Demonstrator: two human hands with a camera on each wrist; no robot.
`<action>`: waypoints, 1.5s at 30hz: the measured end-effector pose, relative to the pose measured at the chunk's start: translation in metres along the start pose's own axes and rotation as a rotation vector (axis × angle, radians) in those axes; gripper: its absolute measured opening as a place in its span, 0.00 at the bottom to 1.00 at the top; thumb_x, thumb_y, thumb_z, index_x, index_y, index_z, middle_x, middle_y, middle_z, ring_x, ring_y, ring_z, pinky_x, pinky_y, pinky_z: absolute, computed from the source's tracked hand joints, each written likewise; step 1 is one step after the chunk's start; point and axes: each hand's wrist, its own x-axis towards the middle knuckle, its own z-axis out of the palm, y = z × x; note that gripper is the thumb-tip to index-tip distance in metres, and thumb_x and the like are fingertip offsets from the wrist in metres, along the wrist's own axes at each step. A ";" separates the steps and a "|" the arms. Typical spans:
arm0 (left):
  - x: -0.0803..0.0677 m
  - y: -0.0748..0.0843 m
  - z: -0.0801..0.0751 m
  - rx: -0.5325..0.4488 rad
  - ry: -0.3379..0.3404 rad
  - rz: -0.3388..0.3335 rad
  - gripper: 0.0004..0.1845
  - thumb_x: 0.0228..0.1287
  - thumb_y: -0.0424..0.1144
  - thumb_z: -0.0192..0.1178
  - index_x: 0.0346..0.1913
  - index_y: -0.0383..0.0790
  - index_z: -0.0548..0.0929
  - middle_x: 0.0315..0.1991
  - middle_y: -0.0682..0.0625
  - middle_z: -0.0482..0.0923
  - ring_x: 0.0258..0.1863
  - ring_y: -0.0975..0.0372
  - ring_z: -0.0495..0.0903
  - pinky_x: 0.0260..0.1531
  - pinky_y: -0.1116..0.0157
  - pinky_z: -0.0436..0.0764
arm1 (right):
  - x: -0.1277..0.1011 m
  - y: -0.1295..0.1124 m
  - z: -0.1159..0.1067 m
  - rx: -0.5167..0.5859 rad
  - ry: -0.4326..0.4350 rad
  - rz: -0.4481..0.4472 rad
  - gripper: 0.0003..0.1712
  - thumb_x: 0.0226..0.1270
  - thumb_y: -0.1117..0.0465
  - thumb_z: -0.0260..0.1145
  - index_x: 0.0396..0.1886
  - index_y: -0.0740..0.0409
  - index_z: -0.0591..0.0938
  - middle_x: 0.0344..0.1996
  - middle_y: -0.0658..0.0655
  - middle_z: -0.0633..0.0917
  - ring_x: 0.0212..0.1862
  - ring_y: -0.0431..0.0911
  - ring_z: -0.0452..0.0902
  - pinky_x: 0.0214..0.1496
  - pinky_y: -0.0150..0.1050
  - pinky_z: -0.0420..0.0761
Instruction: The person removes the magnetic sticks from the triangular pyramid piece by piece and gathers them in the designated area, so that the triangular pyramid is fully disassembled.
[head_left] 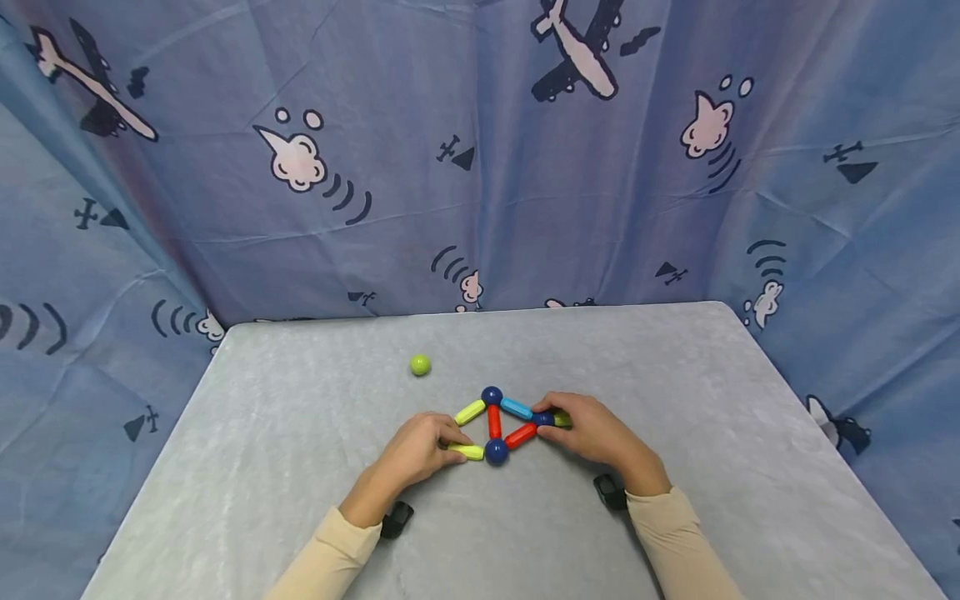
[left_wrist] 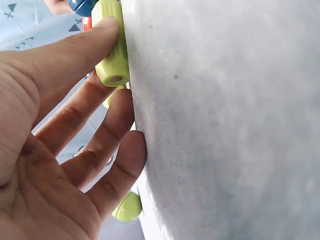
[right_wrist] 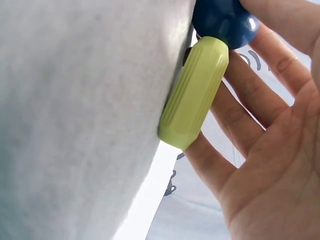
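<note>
A flat frame of glossy plastic rods and dark blue balls [head_left: 496,451] lies near the front middle of the grey felt-covered table [head_left: 300,467]; none of it bears readable writing. The left hand [head_left: 417,450] pinches the near yellow-green ribbed rod [head_left: 468,452]. The right hand [head_left: 592,429] holds another yellow-green rod [right_wrist: 194,94] joined to a blue ball [right_wrist: 223,21].

No readable text, labels or numbers (cartoon prints only)

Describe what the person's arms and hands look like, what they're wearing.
Both arms wear long cream sleeves, left sleeve and right sleeve, ending at the wrists. The left hand and right hand are bare: no gloves, and no rings show. A small black device sits under each wrist, the left one and the right one.
</note>
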 end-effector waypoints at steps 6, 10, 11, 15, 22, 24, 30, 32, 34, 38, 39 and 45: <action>-0.002 -0.001 0.000 0.001 0.018 -0.011 0.10 0.51 0.38 0.76 0.39 0.48 0.92 0.36 0.57 0.87 0.38 0.65 0.82 0.42 0.67 0.80 | 0.001 -0.001 -0.001 -0.004 -0.001 -0.004 0.16 0.65 0.54 0.72 0.52 0.46 0.84 0.51 0.49 0.86 0.52 0.45 0.79 0.60 0.52 0.78; -0.003 0.001 -0.001 0.021 0.034 -0.018 0.10 0.51 0.36 0.76 0.38 0.47 0.92 0.34 0.56 0.86 0.33 0.66 0.80 0.34 0.70 0.77 | 0.002 -0.001 -0.002 -0.004 0.007 -0.004 0.16 0.64 0.54 0.72 0.52 0.46 0.84 0.50 0.49 0.86 0.51 0.45 0.79 0.60 0.52 0.78; -0.003 0.001 -0.001 0.022 0.035 -0.022 0.09 0.50 0.36 0.76 0.37 0.46 0.92 0.33 0.56 0.86 0.31 0.66 0.79 0.33 0.71 0.76 | 0.002 -0.001 -0.002 -0.005 0.009 -0.006 0.16 0.64 0.54 0.72 0.52 0.46 0.84 0.50 0.49 0.86 0.51 0.45 0.79 0.60 0.52 0.78; -0.005 0.001 -0.002 0.014 0.027 -0.041 0.09 0.50 0.35 0.77 0.36 0.45 0.92 0.30 0.57 0.84 0.28 0.67 0.76 0.29 0.72 0.74 | 0.001 0.000 0.000 0.000 0.013 -0.015 0.16 0.63 0.55 0.73 0.51 0.46 0.84 0.49 0.50 0.86 0.50 0.45 0.79 0.60 0.52 0.79; -0.009 -0.006 -0.006 0.023 0.041 -0.043 0.08 0.49 0.34 0.77 0.34 0.43 0.91 0.26 0.56 0.82 0.26 0.68 0.74 0.27 0.72 0.72 | 0.000 0.002 0.002 0.011 0.011 -0.017 0.16 0.64 0.55 0.72 0.51 0.46 0.84 0.49 0.48 0.86 0.51 0.44 0.79 0.60 0.51 0.79; -0.012 -0.010 -0.011 0.011 0.052 -0.074 0.08 0.50 0.34 0.76 0.34 0.44 0.91 0.27 0.56 0.82 0.27 0.67 0.75 0.28 0.72 0.72 | 0.000 0.002 0.002 0.014 0.010 -0.018 0.16 0.64 0.55 0.72 0.51 0.46 0.84 0.49 0.49 0.86 0.51 0.44 0.79 0.60 0.51 0.79; -0.012 -0.026 -0.030 -0.006 0.130 -0.193 0.07 0.52 0.33 0.75 0.35 0.45 0.91 0.31 0.56 0.84 0.30 0.66 0.76 0.33 0.69 0.75 | 0.000 0.002 0.002 0.005 0.016 -0.011 0.16 0.64 0.54 0.72 0.51 0.45 0.84 0.49 0.48 0.86 0.51 0.44 0.79 0.60 0.52 0.78; -0.010 -0.031 -0.037 0.005 0.151 -0.220 0.08 0.52 0.32 0.75 0.36 0.44 0.91 0.32 0.55 0.84 0.31 0.65 0.77 0.33 0.68 0.76 | 0.000 0.002 0.002 0.003 0.016 -0.017 0.16 0.64 0.55 0.72 0.51 0.46 0.84 0.49 0.48 0.86 0.51 0.44 0.79 0.60 0.52 0.79; -0.007 -0.037 -0.043 0.022 0.159 -0.239 0.08 0.52 0.32 0.75 0.36 0.44 0.91 0.33 0.54 0.85 0.33 0.63 0.79 0.35 0.66 0.77 | -0.001 0.002 0.001 0.005 0.014 -0.020 0.15 0.64 0.55 0.72 0.51 0.46 0.84 0.49 0.48 0.86 0.51 0.45 0.79 0.59 0.52 0.79; -0.001 -0.049 -0.051 0.046 0.155 -0.249 0.08 0.53 0.32 0.74 0.37 0.43 0.91 0.35 0.52 0.85 0.35 0.62 0.80 0.37 0.63 0.78 | -0.002 0.002 0.001 0.011 0.013 -0.015 0.15 0.64 0.55 0.72 0.51 0.45 0.84 0.49 0.48 0.86 0.51 0.44 0.79 0.60 0.51 0.79; 0.001 -0.051 -0.053 0.054 0.153 -0.250 0.08 0.53 0.33 0.74 0.38 0.43 0.90 0.35 0.51 0.85 0.35 0.61 0.80 0.38 0.62 0.78 | -0.002 0.002 0.001 0.010 0.014 -0.015 0.15 0.64 0.55 0.72 0.51 0.46 0.84 0.49 0.48 0.86 0.51 0.44 0.79 0.60 0.51 0.79; 0.010 -0.062 -0.057 0.129 0.153 -0.255 0.08 0.54 0.33 0.74 0.38 0.42 0.90 0.35 0.50 0.85 0.34 0.61 0.80 0.37 0.60 0.79 | -0.003 0.002 0.001 0.007 0.021 -0.016 0.16 0.64 0.55 0.72 0.51 0.46 0.84 0.50 0.49 0.86 0.51 0.45 0.80 0.60 0.51 0.79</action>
